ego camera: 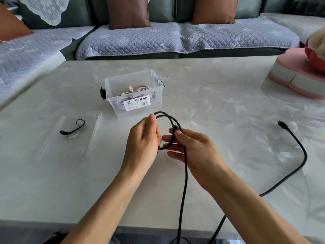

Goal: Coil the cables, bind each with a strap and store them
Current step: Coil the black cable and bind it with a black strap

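Coiling is barely begun: both hands, left (142,138) and right (191,147), each have their grip curled on the braided black cable (183,173), two loops formed above the bench (211,95), its tail trailing, black strap (73,127) unused, pale bundles already in the clear plastic box (135,106).

Both hands, left hand (143,138) and right hand (191,148), hold a loop of black cable (183,173) above the table (219,103), near a clear box (135,92).
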The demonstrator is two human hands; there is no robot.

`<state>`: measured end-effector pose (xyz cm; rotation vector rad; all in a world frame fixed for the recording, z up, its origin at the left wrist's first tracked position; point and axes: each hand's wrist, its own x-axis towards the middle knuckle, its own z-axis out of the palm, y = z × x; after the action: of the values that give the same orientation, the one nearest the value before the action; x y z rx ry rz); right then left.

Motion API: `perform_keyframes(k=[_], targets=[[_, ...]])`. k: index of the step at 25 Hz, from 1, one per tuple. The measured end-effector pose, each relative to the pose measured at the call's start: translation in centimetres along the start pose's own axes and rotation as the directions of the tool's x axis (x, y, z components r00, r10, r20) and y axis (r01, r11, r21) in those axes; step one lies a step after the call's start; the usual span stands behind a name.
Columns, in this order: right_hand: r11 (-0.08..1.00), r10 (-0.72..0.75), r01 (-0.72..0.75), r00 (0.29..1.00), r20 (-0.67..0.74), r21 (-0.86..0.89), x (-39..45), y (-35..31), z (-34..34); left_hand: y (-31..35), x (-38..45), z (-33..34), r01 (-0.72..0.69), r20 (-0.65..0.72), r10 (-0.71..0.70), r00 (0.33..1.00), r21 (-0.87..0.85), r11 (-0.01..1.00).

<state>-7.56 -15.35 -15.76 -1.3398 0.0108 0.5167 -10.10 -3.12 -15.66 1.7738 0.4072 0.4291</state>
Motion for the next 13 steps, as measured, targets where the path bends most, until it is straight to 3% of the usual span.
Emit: perform_keyframes(k=[2,4,7,10,13], targets=[[0.997,-0.060,0.059,0.998,-0.034,-0.049,0.1,-0.3,-0.1,0.0,0.0,-0.1,0.038,0.040,-0.037,0.998,-0.018,0.999],[0.964,-0.164,0.152,0.986,-0.037,-0.219,0.1,-0.4,-0.1,0.0,0.2,-0.6,0.034,0.069,-0.036,0.997,0.027,0.999],[0.883,-0.239,0.238,0.970,0.047,-0.405,0.2,-0.5,-0.2,-0.4,0.8,-2.1,-0.132,0.182,0.094,0.979,0.209,0.969],[0.823,-0.198,0.244,0.970,0.143,-0.513,0.2,-1.1,-0.6,-0.7,1.5,-3.4,-0.326,0.357,0.189,0.915,0.378,0.866],[0.846,-0.102,0.180,0.979,0.179,-0.502,0.4,-1.5,-1.2,-0.7,1.2,-3.6,-0.388,0.401,0.209,0.892,0.441,0.809]])
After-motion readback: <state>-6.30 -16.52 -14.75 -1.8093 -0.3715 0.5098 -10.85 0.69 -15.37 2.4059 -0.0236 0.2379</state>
